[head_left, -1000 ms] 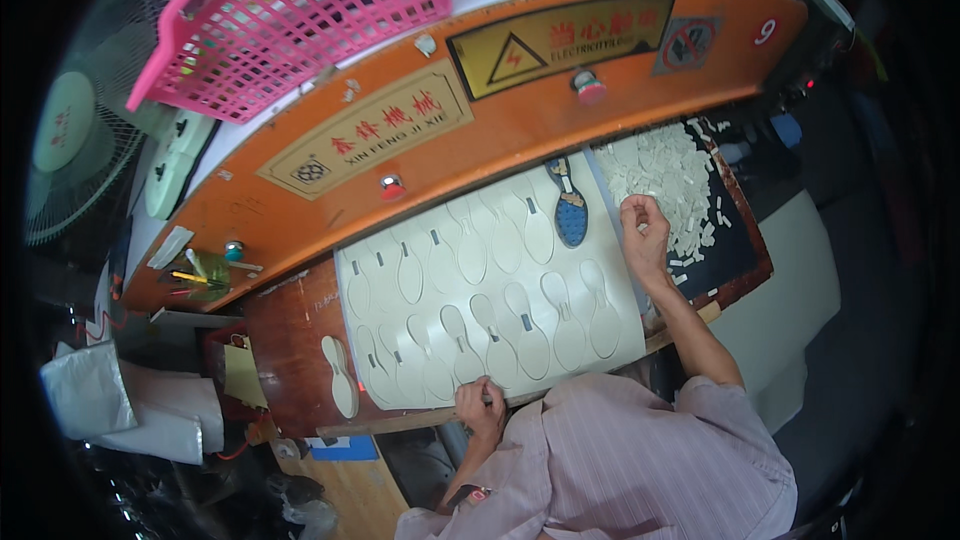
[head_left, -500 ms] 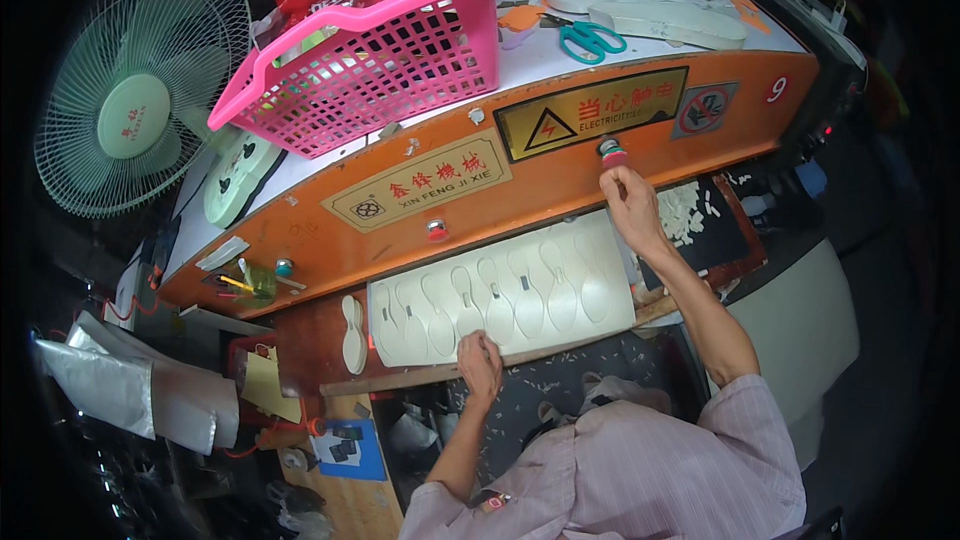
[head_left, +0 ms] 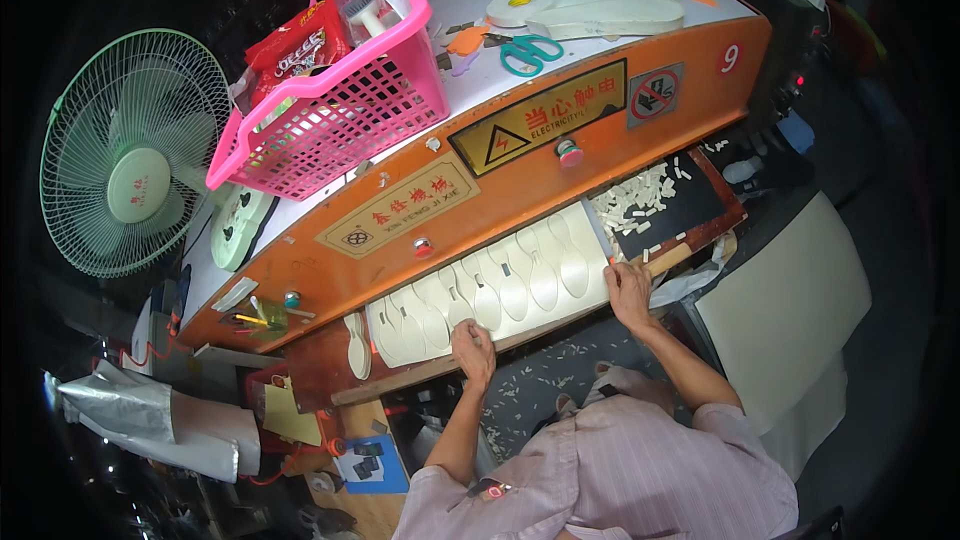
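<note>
A cream-white sheet with several insole shapes cut into it lies on the machine's brown bed. Small dark marks sit on some of the shapes. My left hand is at the front edge of the sheet, its fingers curled closed over that edge. At the sheet's right end, my right hand has its fingers drawn together on the edge, beside a small orange-red spot. Above the sheet, the orange machine front carries a red push button and another red button. A loose stack of insoles stands left of the sheet.
Small white offcuts lie on a dark board at right. On the machine top are a pink basket, teal scissors and a tape roll. A fan stands left. Pale sheets hang at right; silvery sheeting lies lower left.
My right hand has left the red push button and come down to the sheet's right edge. My left hand stays at the front edge. The view has shifted.
</note>
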{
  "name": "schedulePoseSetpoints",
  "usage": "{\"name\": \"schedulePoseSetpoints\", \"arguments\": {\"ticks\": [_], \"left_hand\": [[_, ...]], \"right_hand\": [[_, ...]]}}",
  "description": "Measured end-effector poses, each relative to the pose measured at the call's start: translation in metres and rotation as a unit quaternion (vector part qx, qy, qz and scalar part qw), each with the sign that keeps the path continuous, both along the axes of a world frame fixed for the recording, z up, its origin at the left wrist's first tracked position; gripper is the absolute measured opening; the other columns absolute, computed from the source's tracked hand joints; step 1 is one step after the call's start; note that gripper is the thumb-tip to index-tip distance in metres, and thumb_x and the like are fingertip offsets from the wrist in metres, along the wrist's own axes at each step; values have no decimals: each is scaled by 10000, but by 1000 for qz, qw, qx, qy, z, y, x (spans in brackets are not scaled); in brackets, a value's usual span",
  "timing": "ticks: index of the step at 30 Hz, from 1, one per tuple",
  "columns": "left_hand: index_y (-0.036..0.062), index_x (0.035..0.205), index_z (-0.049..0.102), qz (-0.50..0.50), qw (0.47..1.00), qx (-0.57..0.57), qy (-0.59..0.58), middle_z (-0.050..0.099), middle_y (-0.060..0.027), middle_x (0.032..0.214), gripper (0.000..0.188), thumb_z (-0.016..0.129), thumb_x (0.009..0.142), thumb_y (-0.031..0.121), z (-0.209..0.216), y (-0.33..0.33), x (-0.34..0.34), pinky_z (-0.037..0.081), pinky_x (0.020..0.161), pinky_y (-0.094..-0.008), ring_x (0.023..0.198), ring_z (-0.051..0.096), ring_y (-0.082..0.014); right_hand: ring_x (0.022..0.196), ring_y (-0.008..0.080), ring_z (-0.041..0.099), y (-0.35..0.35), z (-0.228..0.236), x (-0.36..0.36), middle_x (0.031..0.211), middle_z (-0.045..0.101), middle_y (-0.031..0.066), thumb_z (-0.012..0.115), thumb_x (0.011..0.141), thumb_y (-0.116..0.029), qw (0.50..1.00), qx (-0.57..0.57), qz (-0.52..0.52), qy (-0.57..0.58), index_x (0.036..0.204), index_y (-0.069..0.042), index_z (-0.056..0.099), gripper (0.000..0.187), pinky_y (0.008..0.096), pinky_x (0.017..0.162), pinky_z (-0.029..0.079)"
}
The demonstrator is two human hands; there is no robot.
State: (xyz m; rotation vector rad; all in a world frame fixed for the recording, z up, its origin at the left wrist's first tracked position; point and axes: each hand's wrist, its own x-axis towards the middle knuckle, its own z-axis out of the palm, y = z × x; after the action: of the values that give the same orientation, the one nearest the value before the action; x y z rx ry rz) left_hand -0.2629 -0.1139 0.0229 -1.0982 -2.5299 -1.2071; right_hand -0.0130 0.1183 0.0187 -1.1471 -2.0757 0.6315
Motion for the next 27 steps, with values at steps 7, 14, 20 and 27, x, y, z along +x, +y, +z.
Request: {"name": "schedulePoseSetpoints", "arguments": {"ticks": [7,14,20,27], "left_hand": [[-28,961,644,-22,999,-2,-41,604,-193,819,100,612,933,61,-16,-31,7,486,758,-473,786,596,-379],[-22,1036,664,-11,995,8,-95,629,-165,878,136,627,951,77,-56,-74,30,487,831,-453,865,604,-345],[-38,1060,672,-24,995,74,-55,616,-134,899,154,659,909,-11,-36,-126,82,466,869,-425,899,567,-319],[-17,1346,605,-182,976,59,-105,598,-221,1329,418,645,931,18,-15,3,86,419,1118,-448,1270,549,-390]], "right_hand": [[931,398,674,-26,-15,9,939,746,196,612,1016,-240,997,74,10,-27,976,-1,725,268,525,907,455],[903,383,669,-63,-53,32,882,729,173,615,1012,-238,998,38,-2,-59,957,-17,724,253,504,900,450],[981,332,633,-109,-23,63,992,700,119,742,926,-251,988,-132,-38,-76,1092,-10,698,296,448,937,449],[1243,460,515,-80,6,-11,1365,551,278,851,806,-290,993,62,52,-91,1436,61,496,804,509,1082,438]]}}
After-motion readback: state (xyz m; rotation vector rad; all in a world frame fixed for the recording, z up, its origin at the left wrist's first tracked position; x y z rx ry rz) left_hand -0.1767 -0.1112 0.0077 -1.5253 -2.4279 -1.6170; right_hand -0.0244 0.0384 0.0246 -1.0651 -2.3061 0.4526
